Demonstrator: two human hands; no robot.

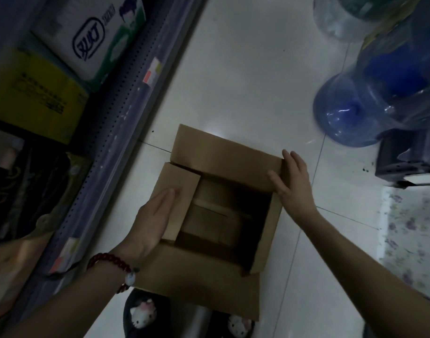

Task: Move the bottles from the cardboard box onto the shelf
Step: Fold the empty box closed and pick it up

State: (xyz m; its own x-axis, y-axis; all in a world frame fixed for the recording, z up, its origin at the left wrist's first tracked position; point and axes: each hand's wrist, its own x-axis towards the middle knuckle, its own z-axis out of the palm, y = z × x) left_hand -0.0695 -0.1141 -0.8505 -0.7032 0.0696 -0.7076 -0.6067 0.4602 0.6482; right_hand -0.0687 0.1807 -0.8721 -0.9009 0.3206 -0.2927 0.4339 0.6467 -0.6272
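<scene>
A brown cardboard box (223, 152) sits on the white tiled floor below me, its flaps spread and its inside showing only bare cardboard; no bottles show in it. My left hand (155, 215), with a red bead bracelet on the wrist, lies flat on the left flap, fingers together. My right hand (292, 181) rests flat against the far right corner, on the far flap. Neither hand holds anything. The shelf (126, 111) runs along the left, its perforated blue-grey edge close to the box.
On the shelf lie a white and green pack (92, 37), a yellow carton (35, 93) and dark packages (26, 186). Large blue water jugs (355, 111) stand at the right, with a dark crate (409, 159) and floral cloth (409, 235). Cat-face slippers (143, 313) are below the box.
</scene>
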